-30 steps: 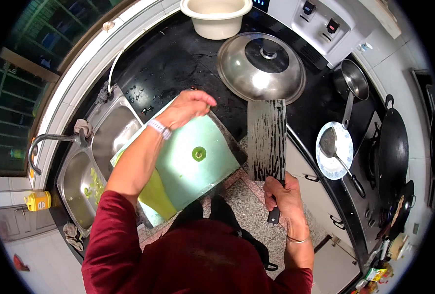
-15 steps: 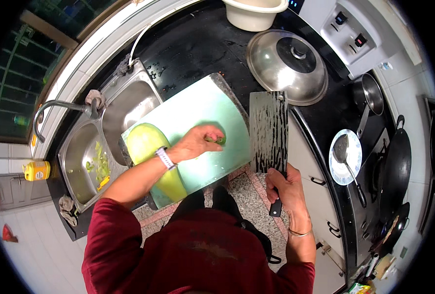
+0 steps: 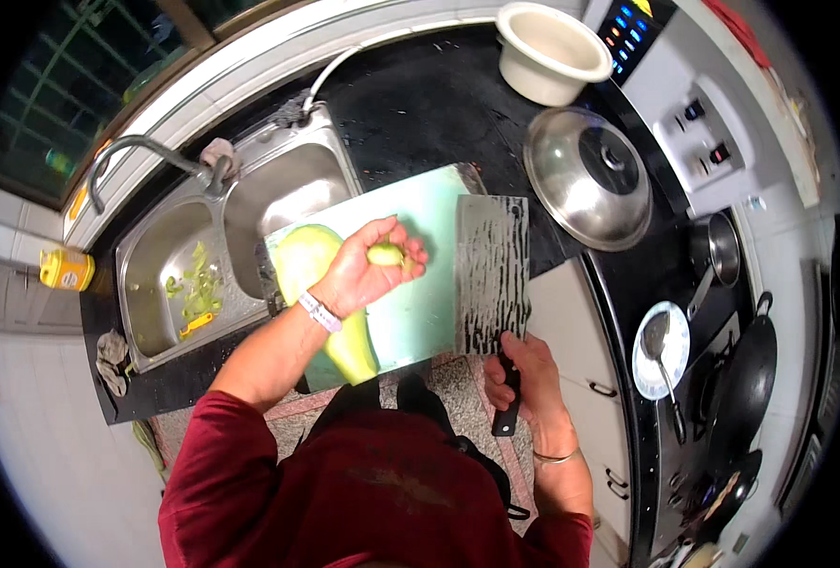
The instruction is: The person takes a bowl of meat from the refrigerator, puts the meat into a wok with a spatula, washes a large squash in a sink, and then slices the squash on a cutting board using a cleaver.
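Note:
A pale green gourd (image 3: 303,254) lies lengthwise on the left part of a light green cutting board (image 3: 427,308). Above it my left hand (image 3: 361,275) is turned palm up, its fingers curled around a small green cut piece of gourd (image 3: 385,254). My wrist and forearm cover the middle of the gourd. With my right hand (image 3: 526,374) I grip the black handle of a wide cleaver (image 3: 492,275). Its wet, streaked blade points away from me and overlaps the board's right edge.
Left of the board is a double sink (image 3: 292,189) with green peelings (image 3: 198,289) and a yellow peeler (image 3: 196,325). A domed wok lid (image 3: 586,180) and a cream basin (image 3: 554,57) stand at the far right. A plate with a ladle (image 3: 661,350) sits by the stove.
My left hand has rolled from palm down to palm up, bringing the gourd piece into view. The cleaver has come left over the board's edge. The whole view has shifted.

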`<state>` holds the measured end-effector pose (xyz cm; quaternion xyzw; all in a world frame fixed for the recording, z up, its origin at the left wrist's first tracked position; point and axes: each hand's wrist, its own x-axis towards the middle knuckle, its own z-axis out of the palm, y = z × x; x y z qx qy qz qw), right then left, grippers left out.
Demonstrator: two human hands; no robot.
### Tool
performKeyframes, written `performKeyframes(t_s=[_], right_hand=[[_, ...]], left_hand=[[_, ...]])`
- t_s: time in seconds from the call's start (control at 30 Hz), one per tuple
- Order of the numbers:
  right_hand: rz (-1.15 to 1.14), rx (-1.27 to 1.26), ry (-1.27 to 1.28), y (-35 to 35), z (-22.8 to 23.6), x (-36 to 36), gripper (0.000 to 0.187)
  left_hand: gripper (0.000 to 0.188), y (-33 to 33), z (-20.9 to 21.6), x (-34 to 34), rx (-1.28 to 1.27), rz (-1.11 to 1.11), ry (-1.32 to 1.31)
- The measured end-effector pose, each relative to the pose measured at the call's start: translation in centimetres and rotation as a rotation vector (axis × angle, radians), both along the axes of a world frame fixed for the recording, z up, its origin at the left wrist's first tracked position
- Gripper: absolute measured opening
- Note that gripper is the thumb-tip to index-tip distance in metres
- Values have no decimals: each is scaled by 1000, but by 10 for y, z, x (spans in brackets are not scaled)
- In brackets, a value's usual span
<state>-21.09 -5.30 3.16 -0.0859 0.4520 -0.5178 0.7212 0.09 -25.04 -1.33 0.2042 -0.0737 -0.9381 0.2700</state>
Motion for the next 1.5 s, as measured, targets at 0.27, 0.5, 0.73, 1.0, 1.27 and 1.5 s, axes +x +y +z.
performKeyframes(t_s=[0.27, 0.5, 0.73, 1.0, 1.27, 1.5], right_hand=[[303, -56, 8, -51, 11, 66, 19], [440, -62, 215, -95, 19, 147, 20], [255, -65, 269, -124, 32, 208, 17], [152, -165, 590, -104, 54, 210, 19], [60, -25, 903, -56, 42, 182, 23], [272, -10, 1121, -37, 27, 173, 21]], left_hand=[[39, 48, 10, 56, 71, 287, 61], [41, 65, 22, 144, 74, 484, -56], [41, 77, 5, 256, 43, 537, -13], [36, 35, -66, 471, -159, 999, -527], [60, -6, -117, 505, -987, 359, -2077], [25, 12, -50, 313, -1739, 326, -1335]])
